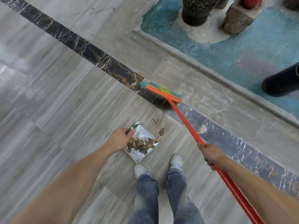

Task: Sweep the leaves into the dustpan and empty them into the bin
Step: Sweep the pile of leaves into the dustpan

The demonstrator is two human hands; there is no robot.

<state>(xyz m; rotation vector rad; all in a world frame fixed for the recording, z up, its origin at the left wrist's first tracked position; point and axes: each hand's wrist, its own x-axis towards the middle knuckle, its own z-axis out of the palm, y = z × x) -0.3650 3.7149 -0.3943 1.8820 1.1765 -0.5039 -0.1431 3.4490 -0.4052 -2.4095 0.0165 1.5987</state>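
A metal dustpan (142, 133) rests on the grey floor just in front of my feet, with a pile of dry brown and green leaves (141, 143) in its near part. My left hand (119, 139) grips the dustpan's dark handle. One loose leaf (161, 131) and a few twigs (157, 119) lie on the floor beside the pan's far edge. My right hand (210, 153) holds the red pole of a broom (186, 122). Its orange head with blue-green bristles (163, 92) is over the dark marble strip, beyond the pan, and looks blurred.
A raised stone curb (210, 68) borders a blue-painted area at the upper right. There stand a black patterned pot (197, 10), a stone block (239, 20), a red pot (252, 2) and a dark pot (283, 81). My white shoes (176, 161) stand near the pan.
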